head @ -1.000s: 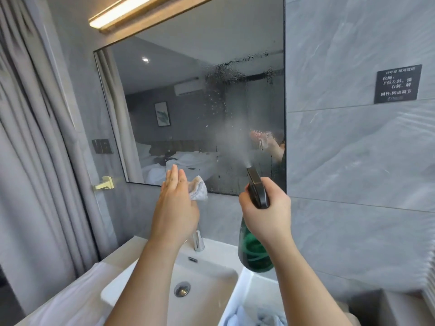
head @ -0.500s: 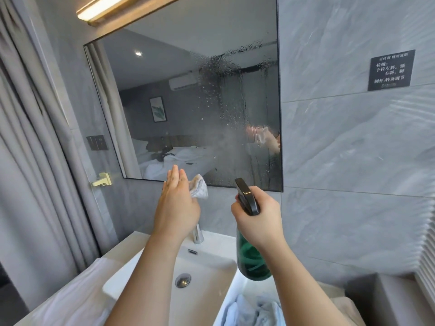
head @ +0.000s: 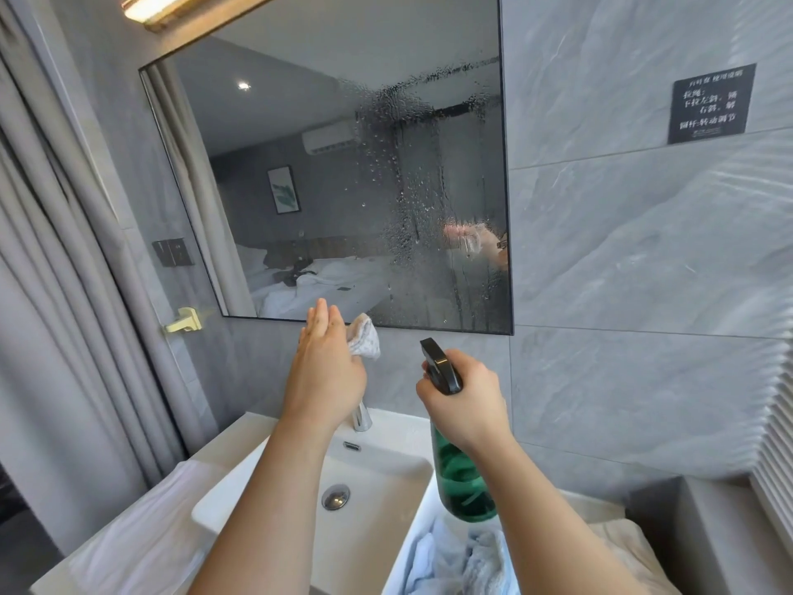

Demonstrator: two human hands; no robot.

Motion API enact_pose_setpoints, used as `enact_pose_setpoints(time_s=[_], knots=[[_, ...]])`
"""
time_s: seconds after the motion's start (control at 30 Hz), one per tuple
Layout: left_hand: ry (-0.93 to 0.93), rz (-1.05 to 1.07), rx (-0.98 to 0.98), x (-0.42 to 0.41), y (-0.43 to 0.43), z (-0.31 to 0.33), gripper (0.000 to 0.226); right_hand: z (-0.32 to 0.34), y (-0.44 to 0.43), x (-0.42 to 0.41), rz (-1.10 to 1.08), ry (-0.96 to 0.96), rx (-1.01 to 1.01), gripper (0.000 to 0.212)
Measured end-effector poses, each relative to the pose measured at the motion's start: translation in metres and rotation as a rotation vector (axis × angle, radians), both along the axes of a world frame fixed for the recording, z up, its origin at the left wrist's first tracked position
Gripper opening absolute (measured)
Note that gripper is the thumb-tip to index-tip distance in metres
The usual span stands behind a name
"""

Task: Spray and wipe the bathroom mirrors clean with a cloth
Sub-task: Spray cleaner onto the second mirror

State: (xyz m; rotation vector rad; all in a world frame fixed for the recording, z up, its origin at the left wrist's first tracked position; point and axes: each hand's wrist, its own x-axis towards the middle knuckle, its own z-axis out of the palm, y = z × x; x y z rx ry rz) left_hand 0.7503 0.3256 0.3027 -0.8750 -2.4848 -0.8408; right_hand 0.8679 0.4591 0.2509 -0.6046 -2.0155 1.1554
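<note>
Left hand [head: 324,371]: raised, fingers straight and pressed together, pinching a cloth [head: 364,342] against the palm side; only a crumpled corner shows past its right edge, the rest hidden behind the hand.
Mirror [head: 300,122]: on the wall above both hands; its bottom edge sits just above the left fingertips. Droplets and runs cover the part up and right of the left hand.
Basin [head: 377,530]: below and between the forearms, drain visible; the tap is partly hidden by the left wrist.
Right hand [head: 465,401]: closed around the neck of a bottle [head: 463,487], black nozzle poking out above the knuckles, green body hanging below the wrist; trigger finger hidden.
Bin [head: 412,547]: white, under the bottle, holding pale blue cloths; cut off by the frame edge.
</note>
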Motion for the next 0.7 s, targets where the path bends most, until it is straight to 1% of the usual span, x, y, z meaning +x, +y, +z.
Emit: enact_pose_setpoints(time_s=[0.07,0.13,0.3,0.37,0.43,0.57,0.7], knots=[[0.004,-0.002,-0.004,0.000,0.000,0.000,0.069,0.001,0.002,0.000,-0.032,-0.024,0.031,0.011],[0.006,0.000,-0.006,0.000,0.000,0.001,0.069,0.005,0.004,0.001,-0.057,0.006,0.025,0.006],[-0.006,0.002,0.005,0.000,0.000,0.003,0.069,0.033,0.008,-0.004,-0.086,0.197,0.001,0.011],[-0.001,0.000,0.006,0.000,0.001,0.006,0.070,0.050,0.009,-0.008,-0.070,0.280,0.062,0.009],[0.001,-0.005,0.008,-0.003,0.001,0.009,0.071,0.068,0.011,-0.014,-0.056,0.315,0.114,0.009],[0.052,-0.017,0.012,-0.010,0.003,0.026,0.071,0.116,0.016,-0.027,0.029,0.382,0.097,0.011],[0.100,-0.034,-0.013,-0.018,0.004,0.052,0.075,0.178,0.025,-0.042,0.073,0.447,0.107,0.004]])
